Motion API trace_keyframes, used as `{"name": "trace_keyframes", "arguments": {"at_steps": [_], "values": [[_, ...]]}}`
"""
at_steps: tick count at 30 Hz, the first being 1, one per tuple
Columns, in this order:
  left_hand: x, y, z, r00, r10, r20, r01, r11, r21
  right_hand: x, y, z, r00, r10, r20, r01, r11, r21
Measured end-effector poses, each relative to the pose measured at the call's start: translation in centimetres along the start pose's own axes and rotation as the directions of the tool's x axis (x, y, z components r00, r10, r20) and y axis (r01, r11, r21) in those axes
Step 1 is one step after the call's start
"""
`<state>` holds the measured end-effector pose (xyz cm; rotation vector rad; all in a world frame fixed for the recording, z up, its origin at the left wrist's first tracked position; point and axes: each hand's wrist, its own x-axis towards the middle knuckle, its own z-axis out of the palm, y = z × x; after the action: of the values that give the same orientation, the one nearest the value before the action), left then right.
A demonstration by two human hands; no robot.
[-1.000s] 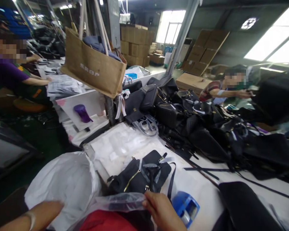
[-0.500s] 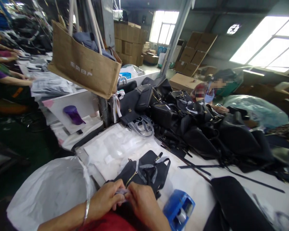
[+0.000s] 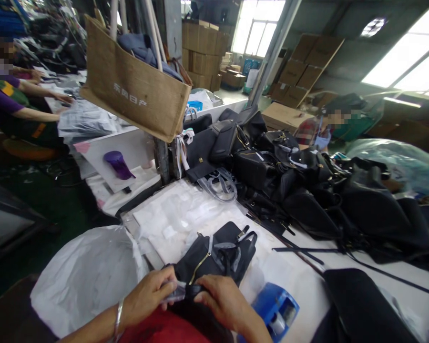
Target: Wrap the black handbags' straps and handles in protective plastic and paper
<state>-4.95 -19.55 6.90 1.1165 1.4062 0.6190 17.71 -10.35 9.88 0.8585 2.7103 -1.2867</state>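
A small black bag (image 3: pixel 214 257) with a gold zip and grey straps lies on the white table (image 3: pixel 303 281) right in front of me. My left hand (image 3: pixel 148 296), with a bangle on the wrist, pinches a clear plastic wrap (image 3: pixel 177 291) at the bag's near end. My right hand (image 3: pixel 223 302) pinches the same near edge from the other side. Both hands are closed, close together, over something red in my lap.
A blue tape dispenser (image 3: pixel 275 312) sits right of my hands. A heap of black bags (image 3: pixel 307 186) covers the table's far side. A brown jute bag (image 3: pixel 136 95) hangs above. A white plastic sack (image 3: pixel 82 276) is at left. Other people work at left and far right.
A second ago my left hand was low at left and apart from the right. It has come in to meet the right hand at the bag's near edge, and the wrap is drawn taut.
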Motion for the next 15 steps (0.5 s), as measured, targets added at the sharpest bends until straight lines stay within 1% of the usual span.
{"name": "trace_keyframes", "arguments": {"at_steps": [5,7,10,12,14,15], "values": [[-0.9,0.5,0.4,0.999,0.026,-0.041,-0.023,0.997,0.067,0.1,-1.5,-0.2,0.999,-0.022,0.026,0.025,0.988,-0.15],[-1.3,0.7,0.7,0.999,0.019,-0.05,-0.018,1.0,0.018,0.6,-2.1,0.2,0.999,-0.046,0.029,0.051,0.976,-0.213],[-1.8,0.9,1.4,0.998,-0.024,-0.052,0.019,0.995,-0.098,1.4,-2.8,1.2,0.994,-0.097,0.04,0.105,0.958,-0.267],[-2.1,0.7,1.7,0.998,-0.052,-0.042,0.045,0.987,-0.157,1.6,-2.9,1.7,0.992,-0.116,0.057,0.126,0.959,-0.252],[-2.4,0.4,1.8,0.996,-0.069,-0.056,0.057,0.979,-0.194,1.4,-2.9,2.0,0.987,-0.14,0.072,0.151,0.974,-0.17],[-2.6,0.3,1.6,0.993,-0.076,-0.088,0.056,0.977,-0.204,1.1,-3.0,1.9,0.987,-0.146,0.07,0.153,0.982,-0.112]]}}
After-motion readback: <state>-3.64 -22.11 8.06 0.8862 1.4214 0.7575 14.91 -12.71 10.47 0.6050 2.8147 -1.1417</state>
